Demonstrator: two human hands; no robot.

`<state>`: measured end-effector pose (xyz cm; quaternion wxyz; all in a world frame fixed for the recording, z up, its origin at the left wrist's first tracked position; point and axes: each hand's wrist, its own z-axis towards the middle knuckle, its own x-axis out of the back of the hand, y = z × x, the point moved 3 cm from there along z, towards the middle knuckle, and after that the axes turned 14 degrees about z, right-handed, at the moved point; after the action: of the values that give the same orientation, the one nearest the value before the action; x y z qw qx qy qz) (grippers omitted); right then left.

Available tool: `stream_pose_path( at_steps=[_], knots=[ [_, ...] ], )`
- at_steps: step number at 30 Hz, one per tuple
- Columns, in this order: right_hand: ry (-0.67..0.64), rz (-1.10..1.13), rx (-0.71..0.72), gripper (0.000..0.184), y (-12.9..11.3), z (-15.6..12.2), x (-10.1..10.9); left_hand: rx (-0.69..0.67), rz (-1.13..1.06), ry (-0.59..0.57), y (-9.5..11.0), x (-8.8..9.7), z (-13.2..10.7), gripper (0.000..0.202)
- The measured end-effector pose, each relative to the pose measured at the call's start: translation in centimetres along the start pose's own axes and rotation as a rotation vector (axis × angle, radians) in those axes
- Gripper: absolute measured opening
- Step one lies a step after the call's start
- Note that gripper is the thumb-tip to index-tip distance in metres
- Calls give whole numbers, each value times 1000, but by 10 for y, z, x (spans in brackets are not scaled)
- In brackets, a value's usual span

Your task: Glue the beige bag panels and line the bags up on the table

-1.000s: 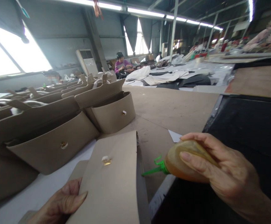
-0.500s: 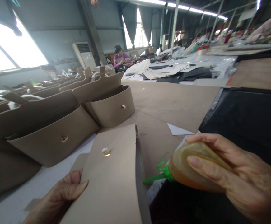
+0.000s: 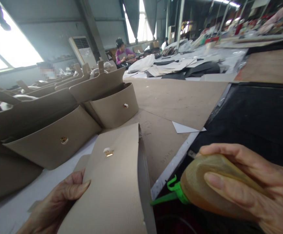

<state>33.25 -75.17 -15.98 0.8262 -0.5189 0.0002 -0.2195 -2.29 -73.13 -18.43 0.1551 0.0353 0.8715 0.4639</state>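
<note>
Between thumb and fingers, my left hand grips the left edge of a taupe handbag panel with a small gold clasp near its far end. My right hand is wrapped round a squeeze bottle of amber liquid, tipped to the left. The bottle's green nozzle points at the panel's right edge, its tip at or very near that edge; whether it touches I cannot tell. An inner layer shows along that edge. My left fingertips are hidden behind the panel.
Several taupe handbags stand in rows at the left. A white paper scrap lies on the brown board; black sheeting covers the right. Farther back, a person in purple sits beside a table with sheets and plastic.
The bottle and its nozzle have moved down along the panel's right edge, towards me. My left hand keeps its hold. The whole view has shifted slightly.
</note>
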Motion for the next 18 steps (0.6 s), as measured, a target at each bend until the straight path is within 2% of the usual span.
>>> stream_pose_path(
  at_steps=[6, 11, 14, 18],
  knots=[
    [-38, -87, -11, 30, 7, -14, 3, 19, 24, -23, 3, 0, 2, 31],
    [21, -8, -31, 29, 0, -4, -1, 7, 28, -27, 6, -7, 2, 26],
    [57, 11, 3, 25, -4, 3, -4, 11, 32, -27, 7, -9, 1, 25],
    [33, 3, 6, 23, -5, 2, -6, 19, 51, -33, 8, -7, 0, 28]
  ],
)
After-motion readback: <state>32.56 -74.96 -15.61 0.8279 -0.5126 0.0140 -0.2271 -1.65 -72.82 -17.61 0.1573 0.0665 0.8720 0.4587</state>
